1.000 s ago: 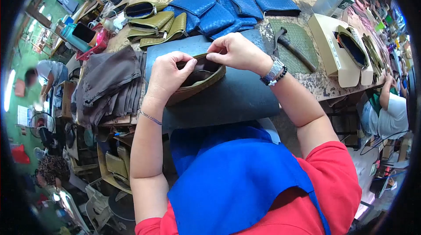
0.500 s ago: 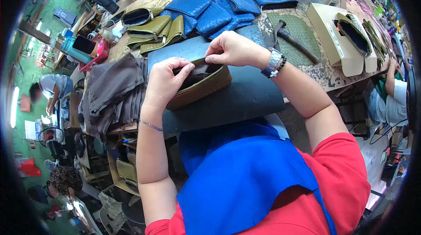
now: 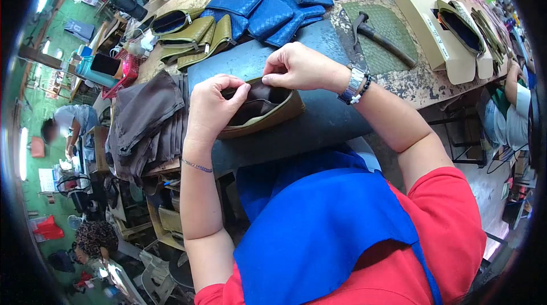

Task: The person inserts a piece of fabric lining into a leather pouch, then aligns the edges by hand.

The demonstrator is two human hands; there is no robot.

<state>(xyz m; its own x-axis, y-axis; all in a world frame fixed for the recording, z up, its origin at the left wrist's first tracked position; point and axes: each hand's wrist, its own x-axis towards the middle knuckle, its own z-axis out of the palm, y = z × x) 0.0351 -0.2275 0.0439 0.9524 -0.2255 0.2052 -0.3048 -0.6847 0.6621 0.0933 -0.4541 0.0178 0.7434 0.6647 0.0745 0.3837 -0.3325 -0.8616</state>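
An olive-brown pouch (image 3: 279, 116) with a dark brown lining rests on the dark work mat (image 3: 325, 120), its mouth spread toward me. My left hand (image 3: 215, 103) pinches the left part of the pouch's far rim between thumb and fingers. Farther right on that same rim, my right hand (image 3: 296, 67) has thumb and fingertips closed on the edge. Part of the rim is hidden behind the fingers. Left of the mat lies a stack of dark brown fabric pieces (image 3: 145, 117).
Blue woven pouches (image 3: 273, 14) and olive pouches (image 3: 194, 37) are piled beyond the mat. A hammer (image 3: 384, 42) lies on a green woven piece (image 3: 379, 57). At the right stands a cardboard box (image 3: 424, 37) with pouches. A red basket (image 3: 130, 68) is at the left edge.
The pouch's mouth has opened wider, showing more of the lining. Both hands still grip its rim. The whole view has shifted slightly.
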